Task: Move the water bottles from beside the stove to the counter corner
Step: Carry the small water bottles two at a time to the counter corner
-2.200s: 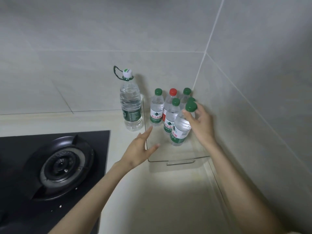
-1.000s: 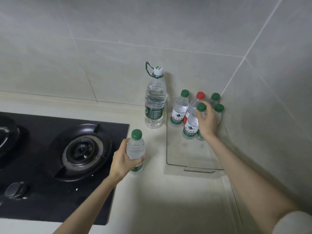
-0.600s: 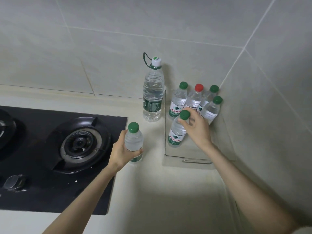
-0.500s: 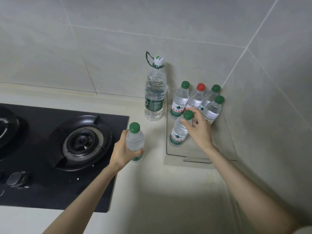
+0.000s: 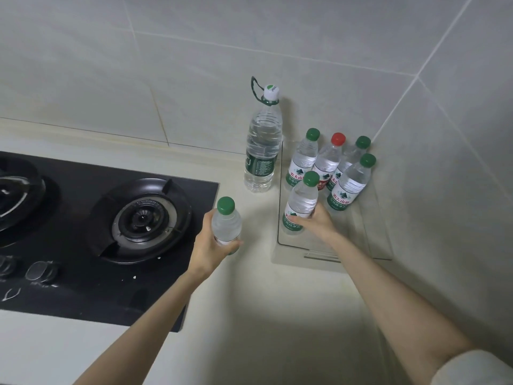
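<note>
While the left hand (image 5: 209,247) grips the counter bottle (image 5: 226,222), the right hand (image 5: 316,222) grips the tray bottle (image 5: 302,200).

Black glass stove (image 5: 83,295), left; round burner (image 5: 141,219) with black pan support near its right edge; second burner (image 5: 14,190) cut off by the left frame edge; two knobs (image 5: 41,271) at near left, blurred; white speck (image 5: 134,277) on the glass right of them; clear tray (image 5: 322,257) in the far right corner; pale grey tiled walls (image 5: 194,65) meeting behind it.

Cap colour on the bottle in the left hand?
Green. The cap on the bottle in the left hand shows clearly in the head view.
</note>
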### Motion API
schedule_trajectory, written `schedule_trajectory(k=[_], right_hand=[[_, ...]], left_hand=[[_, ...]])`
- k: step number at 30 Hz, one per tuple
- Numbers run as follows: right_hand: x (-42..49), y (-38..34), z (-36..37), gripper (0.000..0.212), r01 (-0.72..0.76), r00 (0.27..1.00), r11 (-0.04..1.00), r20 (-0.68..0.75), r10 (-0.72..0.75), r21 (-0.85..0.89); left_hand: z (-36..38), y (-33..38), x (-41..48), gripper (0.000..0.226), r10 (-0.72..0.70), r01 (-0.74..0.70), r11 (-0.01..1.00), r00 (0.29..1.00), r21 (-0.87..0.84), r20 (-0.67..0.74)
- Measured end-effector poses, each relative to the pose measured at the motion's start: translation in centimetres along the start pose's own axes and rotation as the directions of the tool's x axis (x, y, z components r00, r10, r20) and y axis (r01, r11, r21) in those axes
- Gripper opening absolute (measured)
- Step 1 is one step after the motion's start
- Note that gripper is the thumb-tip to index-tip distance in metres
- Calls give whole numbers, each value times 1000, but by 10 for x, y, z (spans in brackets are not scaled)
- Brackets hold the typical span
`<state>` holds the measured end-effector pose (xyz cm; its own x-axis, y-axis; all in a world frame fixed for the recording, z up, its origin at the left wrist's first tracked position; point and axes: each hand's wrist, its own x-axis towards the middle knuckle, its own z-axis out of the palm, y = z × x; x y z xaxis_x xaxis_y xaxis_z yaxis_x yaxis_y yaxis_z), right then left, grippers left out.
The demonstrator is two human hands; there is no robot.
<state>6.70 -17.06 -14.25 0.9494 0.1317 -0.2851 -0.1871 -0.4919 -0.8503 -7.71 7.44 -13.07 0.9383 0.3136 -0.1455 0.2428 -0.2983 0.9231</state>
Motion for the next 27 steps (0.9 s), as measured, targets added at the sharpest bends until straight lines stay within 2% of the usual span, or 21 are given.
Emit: schedule_trajectory(k=[4,10,16,19,27], right_hand=[[-3,-7,2,63,-22,998,1000,-57,23,20],[-6,-15,-6,63,-39,981,997,-185,52,71],[-33,-55,-26,60,117,961,990,-259,-95,73],[-49,-78,-37,54,206,949,973,-262,-174,100],[-92,-146,-45,40,471,874,862,-230,-428,186]], left_hand=[[4,0,-2,81,-24,24,1000,1000,-5,-18],[1,-3,-2,74,-57,58,998,998,31,-4],[-11,-2,-4,62,-42,40,997,998,58,35],[-13,2,-12,51,-32,33,999,999,37,-24],[-47,60,-43,45,42,-63,989,988,-137,-150]])
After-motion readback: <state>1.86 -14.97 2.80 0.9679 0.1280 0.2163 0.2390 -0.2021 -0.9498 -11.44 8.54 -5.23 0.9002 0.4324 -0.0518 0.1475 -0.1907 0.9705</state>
